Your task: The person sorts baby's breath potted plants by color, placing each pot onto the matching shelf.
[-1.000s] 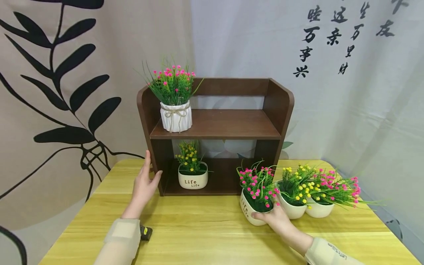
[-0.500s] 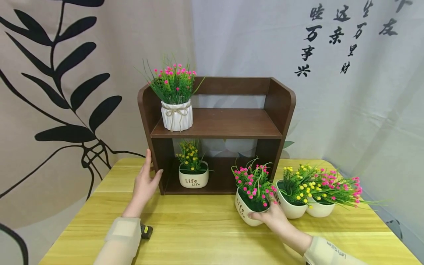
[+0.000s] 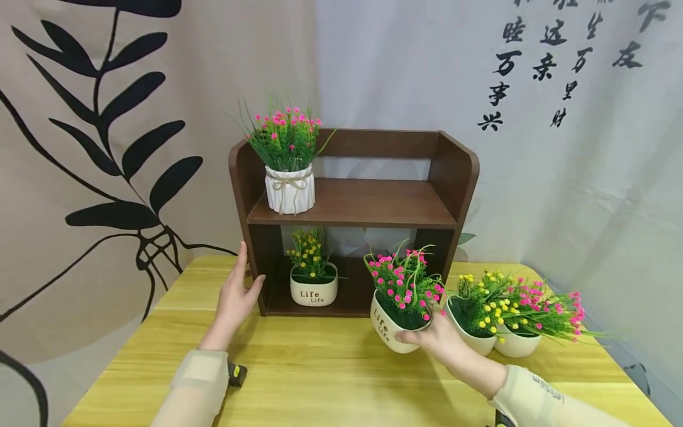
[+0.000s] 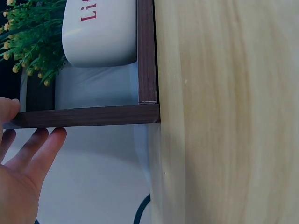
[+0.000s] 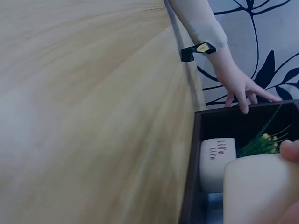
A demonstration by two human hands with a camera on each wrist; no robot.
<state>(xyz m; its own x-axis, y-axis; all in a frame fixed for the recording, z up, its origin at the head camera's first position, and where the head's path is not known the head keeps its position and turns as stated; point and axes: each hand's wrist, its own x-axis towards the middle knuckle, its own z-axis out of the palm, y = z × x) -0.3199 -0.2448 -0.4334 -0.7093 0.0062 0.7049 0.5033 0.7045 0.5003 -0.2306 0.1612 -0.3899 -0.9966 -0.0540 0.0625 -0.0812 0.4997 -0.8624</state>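
In the head view my right hand (image 3: 441, 340) grips a white oval flowerpot (image 3: 388, 332) marked "Life", full of pink artificial flowers (image 3: 401, 284). The pot tilts, held just above the table before the shelf's lower right part. My left hand (image 3: 235, 302) holds the left side panel of a brown two-tier shelf (image 3: 352, 203); the left wrist view has the thumb on the panel's inner side and the fingertips (image 4: 57, 135) on its outer side. A yellow-flowered "Life" pot (image 3: 313, 293) stands inside the lower tier at left. The right fingers behind the held pot are mostly hidden.
On the upper tier's left stands a white ribbed pot (image 3: 290, 193) with twine and pink flowers. A yellow-flowered pot (image 3: 472, 338) and a pink-flowered pot (image 3: 519, 345) stand on the wooden table (image 3: 320, 379), right of my right hand. A printed curtain hangs behind.
My right hand has carried the pink-flowered pot leftward and slightly up, toward the shelf's lower opening. My left hand stays at the side panel. The head view has shifted slightly.
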